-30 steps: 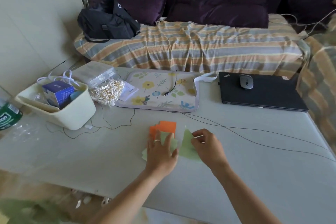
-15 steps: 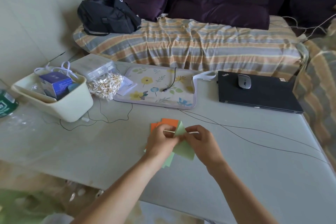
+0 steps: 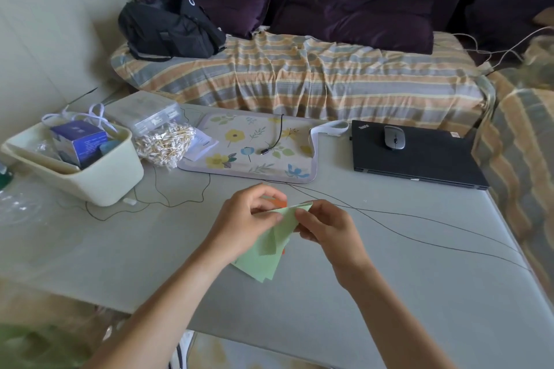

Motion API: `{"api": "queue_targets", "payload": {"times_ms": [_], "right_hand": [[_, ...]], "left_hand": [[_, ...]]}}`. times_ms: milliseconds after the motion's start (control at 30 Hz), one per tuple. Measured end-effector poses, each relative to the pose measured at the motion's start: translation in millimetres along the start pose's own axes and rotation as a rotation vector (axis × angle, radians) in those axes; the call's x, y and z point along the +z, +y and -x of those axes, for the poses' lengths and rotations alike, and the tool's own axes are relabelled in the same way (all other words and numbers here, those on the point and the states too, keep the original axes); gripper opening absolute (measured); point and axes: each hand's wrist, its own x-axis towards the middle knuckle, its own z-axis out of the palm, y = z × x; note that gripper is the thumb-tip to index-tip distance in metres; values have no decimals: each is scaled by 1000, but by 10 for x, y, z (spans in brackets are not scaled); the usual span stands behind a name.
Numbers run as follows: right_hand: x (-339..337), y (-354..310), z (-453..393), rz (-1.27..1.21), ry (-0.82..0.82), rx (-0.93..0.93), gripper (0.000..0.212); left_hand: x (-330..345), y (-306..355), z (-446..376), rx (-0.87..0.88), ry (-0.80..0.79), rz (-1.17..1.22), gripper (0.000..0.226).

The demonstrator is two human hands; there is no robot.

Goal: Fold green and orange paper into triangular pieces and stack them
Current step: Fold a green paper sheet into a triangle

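A light green paper piece [image 3: 283, 228] is held just above the grey table [image 3: 389, 278], folded to a point at its top. My left hand [image 3: 245, 222] pinches its left edge and my right hand [image 3: 326, 225] pinches its right corner. More green paper [image 3: 257, 263] lies flat on the table under my left wrist. A bit of orange paper [image 3: 280, 204] shows behind my left fingers; most of it is hidden by the hands.
A cream tub [image 3: 90, 177] with a blue box stands at the left, beside a bag of cotton swabs [image 3: 165, 144]. A floral mat [image 3: 254, 150] and a closed black laptop [image 3: 413, 156] with a mouse [image 3: 394, 137] lie behind. Thin black cables [image 3: 419, 216] cross the table.
My hands lifted the green piece off the table and now pinch it from both sides. The orange paper is now mostly covered by my left hand.
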Motion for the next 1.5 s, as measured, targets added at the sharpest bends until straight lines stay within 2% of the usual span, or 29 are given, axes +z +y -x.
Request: {"api": "queue_targets", "payload": {"times_ms": [267, 633, 867, 1267, 1500], "right_hand": [[21, -78, 47, -78, -17, -29, 16], [76, -110, 25, -66, 52, -16, 19], [68, -123, 21, -128, 5, 15, 22], [80, -122, 8, -124, 65, 7, 16], [65, -155, 29, -133, 58, -9, 12]], "left_hand": [[-114, 40, -43, 93, -20, -35, 21], [-140, -10, -62, 105, -26, -15, 19], [-186, 3, -63, 127, -2, 10, 19], [-192, 20, -57, 129, -1, -9, 19], [-191, 1, -68, 137, 55, 41, 13]]}}
